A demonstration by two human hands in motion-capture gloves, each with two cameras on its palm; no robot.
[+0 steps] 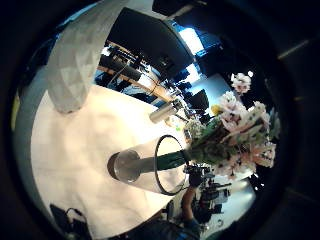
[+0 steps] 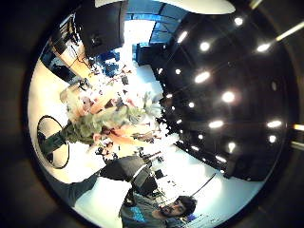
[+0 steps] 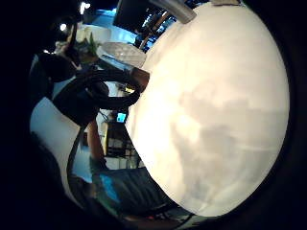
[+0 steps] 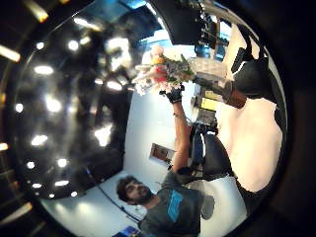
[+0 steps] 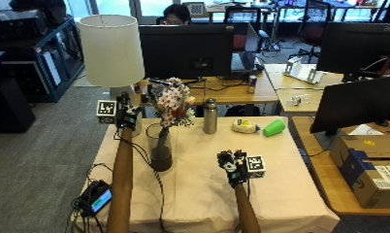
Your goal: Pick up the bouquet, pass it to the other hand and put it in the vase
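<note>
The bouquet stands upright in the glass vase near the left side of the table, its green stems running down inside the glass and its pink and white blossoms spreading above the rim. From my left palm I see the same thing close by: the stems passing through the vase's dark rim and the flowers fanning out beyond it.

My left hand is raised just to the left of the flowers, level with the blossoms and clear of them. It holds nothing, though I cannot tell how its fingers are set (the glove is a small dark shape from behind). My right hand hovers above the cloth to the right of the vase, well apart from it, fingers straight, spread and gripping nothing.

Behind my left hand stands a lamp with a pale shade, which looks faceted from my left palm. Further back on the table, right of the vase, a metal bottle stands upright, then a yellow and white bundle and a green cup lying on its side. A small device with a lit screen hangs at the table's left edge.
</note>
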